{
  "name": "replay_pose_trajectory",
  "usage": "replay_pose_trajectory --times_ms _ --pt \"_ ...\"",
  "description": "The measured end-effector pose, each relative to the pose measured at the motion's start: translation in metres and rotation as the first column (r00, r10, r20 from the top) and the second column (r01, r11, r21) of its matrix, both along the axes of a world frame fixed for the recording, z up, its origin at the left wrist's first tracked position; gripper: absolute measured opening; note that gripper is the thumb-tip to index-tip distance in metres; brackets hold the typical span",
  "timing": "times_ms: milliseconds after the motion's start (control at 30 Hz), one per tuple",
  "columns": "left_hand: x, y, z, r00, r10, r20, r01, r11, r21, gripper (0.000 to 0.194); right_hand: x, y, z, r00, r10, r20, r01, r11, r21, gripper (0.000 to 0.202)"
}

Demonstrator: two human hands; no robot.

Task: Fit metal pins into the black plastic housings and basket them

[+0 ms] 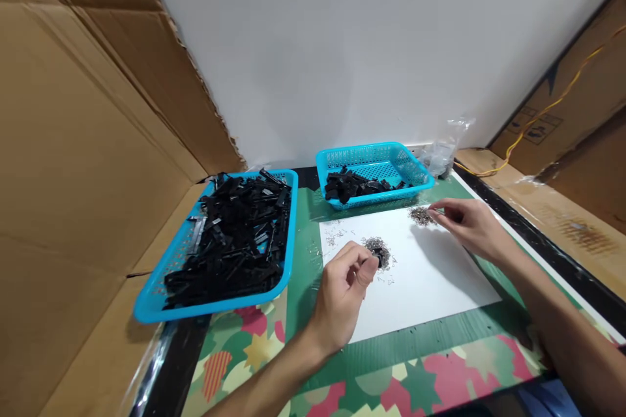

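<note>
My left hand point(342, 290) is closed over the left half of a white sheet point(420, 293), thumb and finger pinching a small black plastic part point(378, 257). Around that part, on the sheet, lies a pile of tiny metal pieces point(385, 249), perhaps springs or pins; they are too small to tell. My right hand point(472, 227) reaches to a second pile of small metal pieces point(419, 215) at the sheet's far edge. Its thumb and fingertips are pinched together at the pile's right side, and whatever is between them cannot be made out.
A blue basket point(292, 234) heaped with black plastic parts stands at the left. Behind the sheet is another blue basket point(405, 169), partly filled with similar parts. A clear plastic bag point(443, 153) stands beside it. Cardboard walls point(88, 111) flank both sides; a yellow cord point(542, 111) hangs right.
</note>
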State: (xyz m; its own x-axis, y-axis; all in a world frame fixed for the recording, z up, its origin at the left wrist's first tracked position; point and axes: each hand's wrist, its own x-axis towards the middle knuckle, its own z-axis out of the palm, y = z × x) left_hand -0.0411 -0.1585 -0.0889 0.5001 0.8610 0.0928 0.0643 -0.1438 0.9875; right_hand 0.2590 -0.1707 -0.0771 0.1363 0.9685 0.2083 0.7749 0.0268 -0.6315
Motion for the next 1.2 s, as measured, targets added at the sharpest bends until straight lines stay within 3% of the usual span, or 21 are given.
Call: replay_pose_trajectory --times_ms 133,367,500,700,800,900,1033,1200 --pt "0.0 0.001 0.001 0.999 -0.037 -0.017 0.038 0.999 0.028 0.041 0.014 -0.001 -0.014 1.0 -0.027 0.012 0.028 1.0 -0.012 0.04" --pt "0.004 -0.002 0.006 0.987 -0.136 -0.091 0.143 0.987 0.078 0.028 -0.003 -0.002 -0.023 0.995 -0.013 0.097 0.02 0.998 -0.065 0.03" --pt "0.0 -0.004 0.011 0.976 -0.194 -0.102 0.203 0.975 0.087 0.033 -0.004 -0.002 -0.025 0.985 -0.016 0.17 0.037 0.992 -0.123 0.029" --pt "-0.005 0.0 0.014 0.966 -0.255 0.045 0.257 0.965 -0.055 0.037 0.004 -0.002 -0.025 0.995 0.048 0.089 -0.035 0.989 -0.141 0.03" --pt "-0.004 -0.003 0.012 0.939 -0.336 0.079 0.345 0.912 -0.223 0.038 0.008 -0.003 -0.022 0.992 0.124 -0.005 -0.123 0.978 -0.17 0.03" --pt "-0.004 -0.006 0.009 0.922 -0.387 0.034 0.376 0.865 -0.332 0.041 0.01 -0.004 -0.021 0.991 0.127 -0.037 -0.131 0.978 -0.161 0.033" --pt "-0.005 -0.005 0.011 0.896 -0.442 -0.035 0.407 0.851 -0.333 0.043 0.009 -0.004 -0.022 0.996 0.088 -0.02 -0.09 0.986 -0.137 0.036" --pt "-0.001 0.0 0.017 0.882 -0.449 -0.145 0.403 0.876 -0.264 0.036 0.008 -0.005 -0.024 0.995 0.097 0.015 -0.095 0.989 -0.112 0.035"
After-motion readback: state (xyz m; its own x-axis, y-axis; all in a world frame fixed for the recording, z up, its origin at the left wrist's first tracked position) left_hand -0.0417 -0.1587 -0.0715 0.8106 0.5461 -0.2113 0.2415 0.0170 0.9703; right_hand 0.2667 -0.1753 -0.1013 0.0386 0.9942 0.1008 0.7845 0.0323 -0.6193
